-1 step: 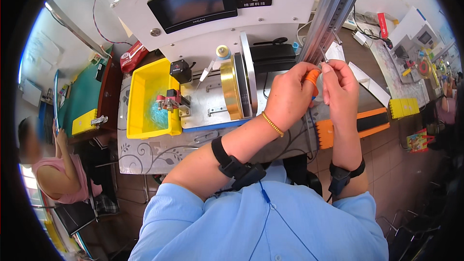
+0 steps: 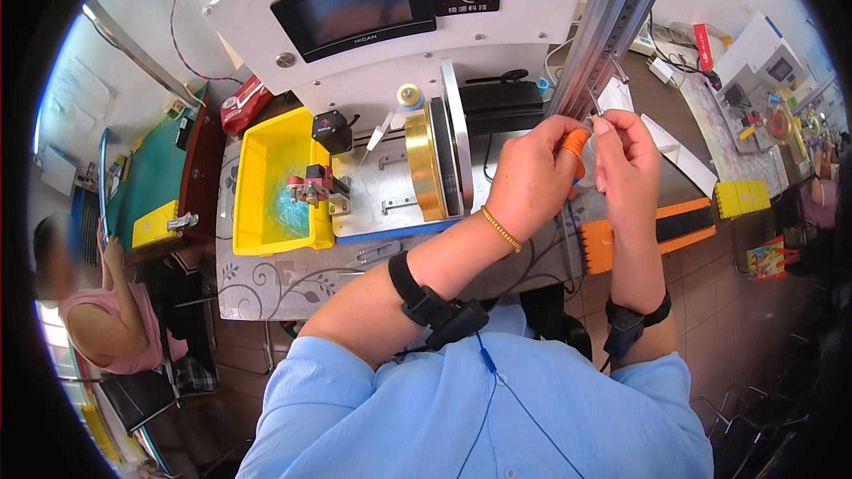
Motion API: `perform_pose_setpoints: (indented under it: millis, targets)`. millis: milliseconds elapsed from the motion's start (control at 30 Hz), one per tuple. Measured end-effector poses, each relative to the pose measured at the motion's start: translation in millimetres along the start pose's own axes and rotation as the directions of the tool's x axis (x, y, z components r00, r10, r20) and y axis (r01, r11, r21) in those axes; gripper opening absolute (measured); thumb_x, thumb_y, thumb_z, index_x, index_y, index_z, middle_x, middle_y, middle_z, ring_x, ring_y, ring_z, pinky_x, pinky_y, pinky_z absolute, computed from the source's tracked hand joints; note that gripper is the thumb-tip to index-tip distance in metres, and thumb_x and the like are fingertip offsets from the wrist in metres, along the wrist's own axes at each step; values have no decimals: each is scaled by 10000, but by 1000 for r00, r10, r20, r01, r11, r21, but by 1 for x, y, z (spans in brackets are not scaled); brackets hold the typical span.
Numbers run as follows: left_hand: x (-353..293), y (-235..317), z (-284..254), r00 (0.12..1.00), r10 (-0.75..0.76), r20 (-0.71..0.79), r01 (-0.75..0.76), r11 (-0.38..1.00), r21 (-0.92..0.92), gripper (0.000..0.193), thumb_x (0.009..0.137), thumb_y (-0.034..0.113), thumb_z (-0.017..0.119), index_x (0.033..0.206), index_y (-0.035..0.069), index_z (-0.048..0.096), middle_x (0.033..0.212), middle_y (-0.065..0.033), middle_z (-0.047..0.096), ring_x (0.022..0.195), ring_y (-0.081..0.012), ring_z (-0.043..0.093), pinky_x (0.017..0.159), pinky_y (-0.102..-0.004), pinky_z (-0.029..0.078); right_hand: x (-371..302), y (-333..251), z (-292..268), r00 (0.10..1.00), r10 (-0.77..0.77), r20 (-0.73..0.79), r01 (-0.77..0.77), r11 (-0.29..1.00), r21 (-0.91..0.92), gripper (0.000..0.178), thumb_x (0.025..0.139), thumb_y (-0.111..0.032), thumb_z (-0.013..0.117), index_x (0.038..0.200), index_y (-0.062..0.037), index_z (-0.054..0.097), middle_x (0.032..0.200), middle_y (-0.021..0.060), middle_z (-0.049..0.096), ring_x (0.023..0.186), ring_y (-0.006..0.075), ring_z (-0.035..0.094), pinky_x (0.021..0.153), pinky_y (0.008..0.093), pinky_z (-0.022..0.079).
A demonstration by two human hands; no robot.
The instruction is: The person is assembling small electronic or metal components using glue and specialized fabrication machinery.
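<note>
My left hand [image 2: 531, 168] and my right hand [image 2: 628, 160] are close together beside a metal upright [image 2: 612, 22] with a scale on it. Thumb and fingers are pinched on both hands, near the lower end of the upright. What lies between the fingertips is too small to make out. An orange cover [image 2: 576, 144] sits on a finger of my left hand, with a bit of blue below it. Left of my hands stands a machine with a gold-coloured drum [image 2: 422, 165], a round pale plate [image 2: 455, 137] and a small red clamp-like part [image 2: 311, 186].
A yellow bin [image 2: 251, 200] with fine bluish strands stands left of the drum. Above is a white panel with a dark screen [image 2: 355, 11]. Orange-edged strips [image 2: 683, 226] lie at the right. Scissors [image 2: 503, 77] rest behind. A person [image 2: 111, 319] sits at the far left.
</note>
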State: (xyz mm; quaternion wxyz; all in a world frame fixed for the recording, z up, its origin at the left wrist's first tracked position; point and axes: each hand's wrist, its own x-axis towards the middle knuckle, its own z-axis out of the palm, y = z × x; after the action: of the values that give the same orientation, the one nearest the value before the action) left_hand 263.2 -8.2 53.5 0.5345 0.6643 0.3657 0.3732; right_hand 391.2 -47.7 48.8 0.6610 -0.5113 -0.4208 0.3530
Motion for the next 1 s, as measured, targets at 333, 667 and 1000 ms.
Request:
perform_pose_setpoints:
  millis: [333, 667, 1000]
  targets:
    - [-12, -9, 1, 979, -154, 133, 186, 940, -286, 196, 1004, 195, 543, 1052, 38, 650, 695, -19, 620, 474, -53, 523, 438, -194, 408, 29, -55, -10, 957, -270, 107, 291, 881, -374, 118, 958, -126, 599, 1023, -32, 626, 721, -61, 543, 572, -11, 366, 511, 180, 280]
    - [-14, -19, 1, 960, -182, 214, 252, 897, -363, 200, 1007, 185, 530, 1039, 20, 637, 682, -30, 608, 494, -67, 532, 449, -204, 435, 26, -33, -12, 973, -36, 227, -5, 984, 176, 172, 953, -181, 607, 1027, -27, 595, 663, -58, 458, 491, 0, 345, 440, 182, 261]
    - [-64, 28, -19, 911, 121, 395, -194, 969, 151, 415, 935, 177, 621, 1327, 72, 533, 729, -47, 665, 553, -76, 594, 522, -235, 465, 25, -47, -27, 966, -256, -31, 258, 959, 117, 174, 952, -194, 608, 1009, -31, 596, 671, -54, 463, 502, 9, 365, 454, 185, 258]
